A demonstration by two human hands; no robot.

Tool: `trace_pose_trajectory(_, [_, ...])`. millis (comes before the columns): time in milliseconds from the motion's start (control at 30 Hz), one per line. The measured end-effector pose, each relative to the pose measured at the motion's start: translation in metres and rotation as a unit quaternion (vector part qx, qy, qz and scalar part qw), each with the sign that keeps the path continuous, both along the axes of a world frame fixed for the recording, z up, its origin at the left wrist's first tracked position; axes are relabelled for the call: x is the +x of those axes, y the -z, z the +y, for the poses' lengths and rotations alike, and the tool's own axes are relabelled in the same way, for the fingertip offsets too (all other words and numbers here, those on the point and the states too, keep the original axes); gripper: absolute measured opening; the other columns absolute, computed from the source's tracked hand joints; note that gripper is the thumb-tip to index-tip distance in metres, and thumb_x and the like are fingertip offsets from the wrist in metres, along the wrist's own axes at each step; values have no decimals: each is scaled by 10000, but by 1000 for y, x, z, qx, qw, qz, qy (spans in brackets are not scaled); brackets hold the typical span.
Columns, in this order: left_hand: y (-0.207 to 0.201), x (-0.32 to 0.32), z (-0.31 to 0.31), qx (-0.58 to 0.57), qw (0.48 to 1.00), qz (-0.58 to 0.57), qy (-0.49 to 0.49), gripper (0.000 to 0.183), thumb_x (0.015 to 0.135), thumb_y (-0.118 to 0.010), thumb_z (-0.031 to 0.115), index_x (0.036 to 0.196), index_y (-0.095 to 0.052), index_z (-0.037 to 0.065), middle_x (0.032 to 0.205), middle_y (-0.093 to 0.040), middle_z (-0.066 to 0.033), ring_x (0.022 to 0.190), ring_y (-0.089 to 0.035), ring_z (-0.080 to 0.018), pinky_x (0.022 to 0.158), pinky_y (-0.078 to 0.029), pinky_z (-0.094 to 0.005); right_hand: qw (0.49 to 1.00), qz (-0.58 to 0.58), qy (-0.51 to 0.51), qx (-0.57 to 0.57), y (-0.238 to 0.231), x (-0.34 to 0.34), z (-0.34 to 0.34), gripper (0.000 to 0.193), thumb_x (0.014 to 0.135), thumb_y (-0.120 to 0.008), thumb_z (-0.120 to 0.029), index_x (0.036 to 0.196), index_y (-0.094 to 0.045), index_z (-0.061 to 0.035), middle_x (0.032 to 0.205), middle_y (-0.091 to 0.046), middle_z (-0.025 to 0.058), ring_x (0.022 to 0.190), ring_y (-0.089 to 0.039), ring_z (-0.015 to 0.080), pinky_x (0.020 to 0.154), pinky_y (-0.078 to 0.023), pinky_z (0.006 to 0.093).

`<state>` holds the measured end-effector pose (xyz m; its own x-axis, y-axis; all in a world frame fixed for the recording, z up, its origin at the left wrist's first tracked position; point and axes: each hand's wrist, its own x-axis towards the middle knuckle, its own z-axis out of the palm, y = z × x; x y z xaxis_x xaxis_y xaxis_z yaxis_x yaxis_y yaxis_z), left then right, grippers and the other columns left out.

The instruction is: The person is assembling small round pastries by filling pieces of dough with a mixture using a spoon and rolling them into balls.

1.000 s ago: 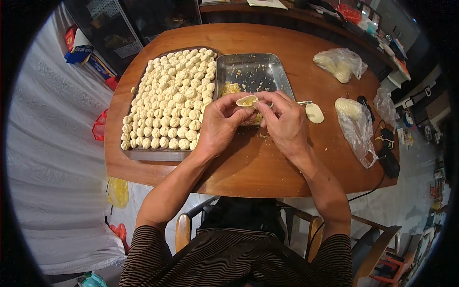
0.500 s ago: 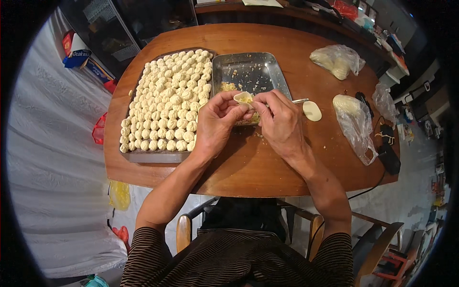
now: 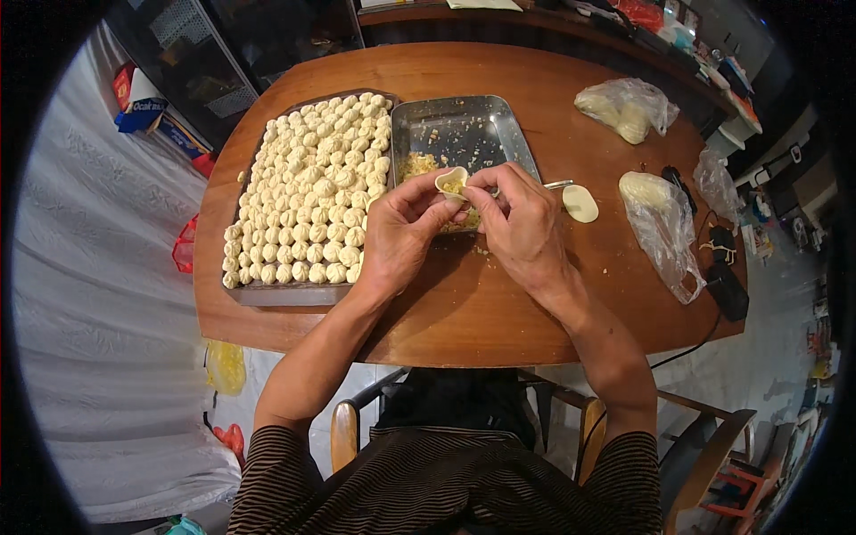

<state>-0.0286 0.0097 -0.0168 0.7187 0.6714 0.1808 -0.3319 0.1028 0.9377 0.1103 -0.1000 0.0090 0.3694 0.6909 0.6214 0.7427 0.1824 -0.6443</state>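
Observation:
A small round dumpling, its wrapper cupped open around yellowish filling, is held between both hands over the near part of a metal tray. My left hand has its fingers curled around the wrapper's left side. With thumb and forefinger, my right hand pinches the wrapper's right edge. Chopped filling lies in the tray, partly hidden by my hands. Left of it, a large tray bears rows of pleated dumplings. A flat dough wrapper lies on the table beside a metal utensil handle.
On the right of the wooden table lie a clear plastic bag of dough and a second bag of dough. A black adapter with its cord sits near the right edge. Filling crumbs dot the table.
Both hands stay almost in place, still holding the dumpling. The opening of its wrapper now faces up more, showing more filling. The whole view has shifted slightly.

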Motion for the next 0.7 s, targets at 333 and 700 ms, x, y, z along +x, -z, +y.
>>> trace_pose_trajectory(333, [-2,-2,1,19,1000,19,0,336,1002,-703,-6,1334,-668,-42,1098,-754,-73,922,-698,-112,885,-584,-260,1000,23,-6,2,-1,-1,1,127,951,-740,-51,1058,-708,10,914,-706,167,782,-721,334,671,-562,407])
trace_pose_trajectory(700, [2,3,0,-17,997,-73,-9,298,984,-687,-68,1278,-642,-41,1134,-723,-106,948,-704,-144,859,-598,-272,999,-44,11,16,-2,-3,-1,67,950,-725,-45,982,-692,4,886,-665,158,787,-692,361,669,-546,441])
